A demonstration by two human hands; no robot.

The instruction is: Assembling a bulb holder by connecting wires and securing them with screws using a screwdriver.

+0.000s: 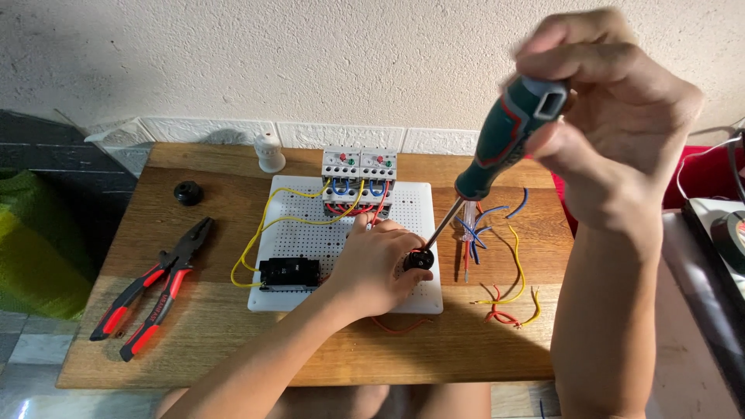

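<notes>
Already your left hand point(376, 260) closes around the small black part point(420, 260) on the white perforated board point(299, 299), your right hand point(613, 116) grips the screwdriver point(497, 140) into it, yellow wires point(268, 225) are routed, while loose wires point(504, 256) wait beside.

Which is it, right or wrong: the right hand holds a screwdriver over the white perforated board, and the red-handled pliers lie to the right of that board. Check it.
Wrong in one respect. The head view shows the red-handled pliers lying to the left of the white perforated board, not the right. The rest stands: the right hand holds the screwdriver over the board.
</notes>
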